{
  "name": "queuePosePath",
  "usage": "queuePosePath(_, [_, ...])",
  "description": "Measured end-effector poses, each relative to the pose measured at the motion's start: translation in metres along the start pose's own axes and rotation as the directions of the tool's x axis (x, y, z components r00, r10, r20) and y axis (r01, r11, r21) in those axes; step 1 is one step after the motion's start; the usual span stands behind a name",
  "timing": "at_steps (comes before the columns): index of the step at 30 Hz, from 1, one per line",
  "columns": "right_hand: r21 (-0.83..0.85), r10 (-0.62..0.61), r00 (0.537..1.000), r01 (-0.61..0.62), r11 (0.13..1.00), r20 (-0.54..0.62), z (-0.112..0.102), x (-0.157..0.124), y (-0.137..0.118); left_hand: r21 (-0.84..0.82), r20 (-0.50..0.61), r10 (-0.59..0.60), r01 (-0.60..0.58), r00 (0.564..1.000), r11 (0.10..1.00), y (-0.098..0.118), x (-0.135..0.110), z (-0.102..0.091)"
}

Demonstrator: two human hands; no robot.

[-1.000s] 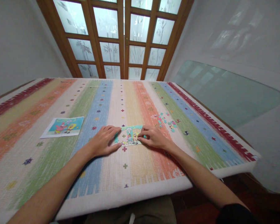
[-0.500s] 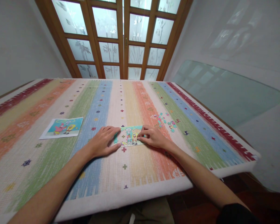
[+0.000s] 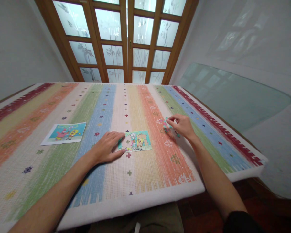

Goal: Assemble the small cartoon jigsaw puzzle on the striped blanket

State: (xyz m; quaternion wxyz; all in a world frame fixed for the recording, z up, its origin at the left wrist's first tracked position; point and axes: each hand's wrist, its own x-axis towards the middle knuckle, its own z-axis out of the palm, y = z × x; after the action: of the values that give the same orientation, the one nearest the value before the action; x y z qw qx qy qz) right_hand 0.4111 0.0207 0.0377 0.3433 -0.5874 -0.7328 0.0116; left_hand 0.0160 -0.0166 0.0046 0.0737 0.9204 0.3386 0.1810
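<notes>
A partly assembled cartoon jigsaw puzzle (image 3: 140,142) lies on the table, with gaps in its left part and right side where the cloth shows through. My left hand (image 3: 109,145) rests at its left edge, fingers stretched and thumb apart, touching the frame and holding nothing. To the right, my right hand (image 3: 180,124) is over the loose puzzle pieces (image 3: 167,125), thumb and forefinger pinched together. Whether a piece is between those fingertips is too small to tell. The hand hides part of the pile.
A printed picture (image 3: 67,132) of cartoon figures lies flat to the left of my left hand. A striped, patterned cloth (image 3: 145,174) covers the table. Beyond the far edge stand wooden doors with frosted glass (image 3: 113,55), with white walls on either side.
My right hand has left the right side of the puzzle and moved right and away from me to the loose pieces. My left hand has stayed in place.
</notes>
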Motion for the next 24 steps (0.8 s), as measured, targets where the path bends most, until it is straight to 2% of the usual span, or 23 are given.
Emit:
queuePosePath(2, [-0.104,0.087,0.996,-0.084,0.991,0.023,-0.009,0.002,0.017,0.001,0.001,0.000,0.000,1.000,1.000,0.000,0.000,0.000])
queuePosePath(4, [-0.208,0.176,0.979,-0.153,0.966,0.098,-0.015,0.001,0.029,0.000,0.001,0.001,-0.001,1.000,1.000,0.000,0.000,0.000])
queuePosePath(9, [-0.347,0.279,0.914,-0.169,0.922,0.295,-0.020,-0.003,0.041,-0.003,-0.006,0.000,0.000,1.000,1.000,0.000,0.001,0.001])
queuePosePath(14, [-0.332,0.285,0.871,-0.151,0.931,0.401,-0.019,-0.003,0.047,-0.006,-0.005,-0.001,0.001,1.000,1.000,0.000,0.000,0.001])
queuePosePath(21, [-0.247,0.253,0.862,-0.155,0.957,0.438,-0.019,-0.001,0.051,0.002,-0.011,0.014,-0.014,1.000,1.000,0.000,0.001,0.001])
queuePosePath(24, [-0.171,0.254,0.857,-0.196,0.965,0.448,-0.020,-0.001,0.052,0.001,-0.008,0.012,-0.012,1.000,1.000,0.000,0.001,0.001])
